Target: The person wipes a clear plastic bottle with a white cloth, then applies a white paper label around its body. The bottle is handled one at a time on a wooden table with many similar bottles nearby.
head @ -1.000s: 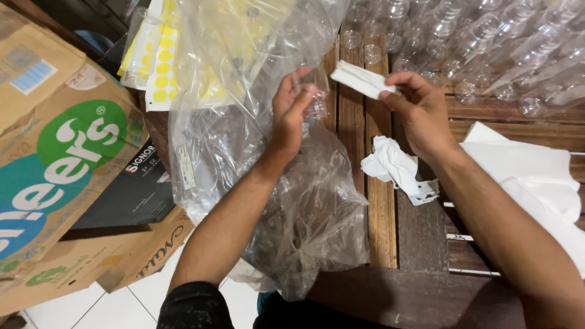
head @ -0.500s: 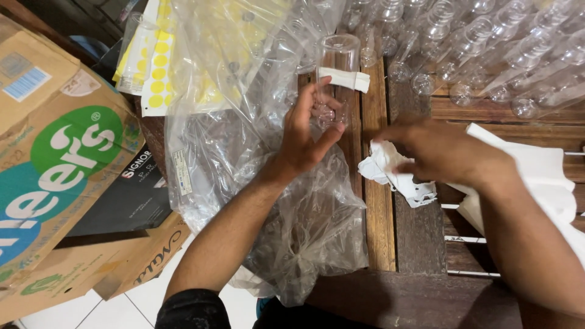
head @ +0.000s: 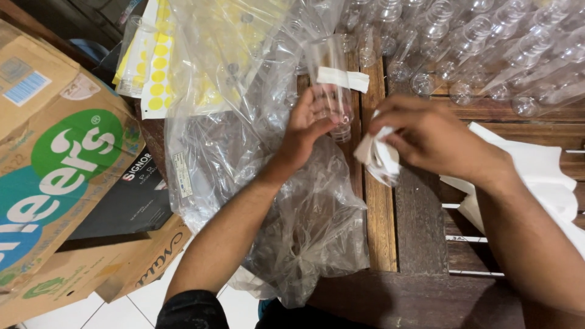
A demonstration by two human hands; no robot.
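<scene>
left hand grasps clear bottle over plastic bag; right hand clutches white cloth beside bottles.

Clear plastic bottle, upper centre of the frame: transparent, empty, lying lengthwise away from the camera, with a white label strip partly stuck across its body and one end jutting free to the right. Crumpled white cloth, right of centre: bunched, just below and right of the bottle.
</scene>
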